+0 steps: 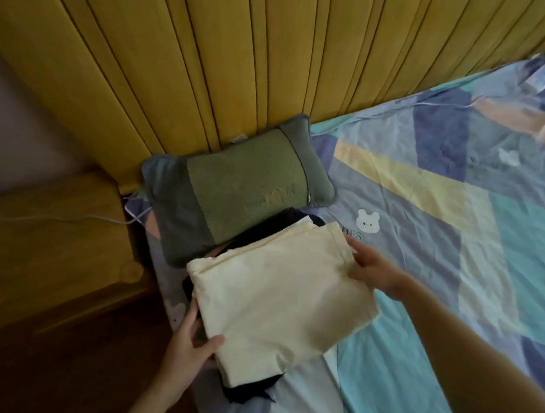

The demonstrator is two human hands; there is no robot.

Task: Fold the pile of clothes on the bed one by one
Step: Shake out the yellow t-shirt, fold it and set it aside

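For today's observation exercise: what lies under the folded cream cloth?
Under the cream cloth, dark clothing shows at its edges, with a white layer near the pillow. How many garments is hidden.

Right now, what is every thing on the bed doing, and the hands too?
cream cloth: folded flat, on top of dark clothes
dark clothes: underneath, edges peeking out
pillow: lying against the headboard
left hand: gripping the cloth's edge
right hand: holding the cloth's far side

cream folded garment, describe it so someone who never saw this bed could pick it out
Start at the yellow padded headboard and drop to the green and grey pillow against it. Just in front lies the cream folded garment, topping a stack of dark clothes, with both hands at its edges. It is the only pale, plain piece there.
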